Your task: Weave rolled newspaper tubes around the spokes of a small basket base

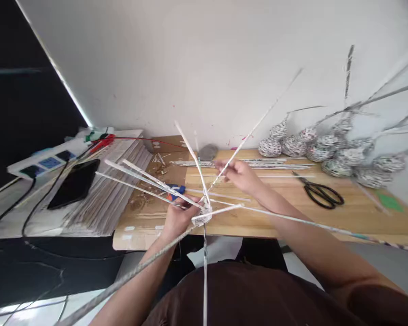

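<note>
Close to the table's front edge, my left hand (182, 217) is closed around the side of a small woven paper piece (201, 218). Rolled newspaper tubes fan out of it in several directions, some toward the wall, some toward my body. One long tube (255, 129) slants up to the right, and my right hand (240, 175) pinches it above the woven piece. That hand's fingertips are slightly blurred. Another long tube (299, 219) passes across my right forearm.
Black scissors (321, 194) and woven gourd-shaped paper pieces (338, 151) lie on the right of the wooden table (275, 222). Loose paper tubes (245, 164) and a grey stone (208, 152) lie behind. Leftward are a blue tool (177, 190), newspapers (112, 206), a phone (75, 183) and a power strip (42, 165).
</note>
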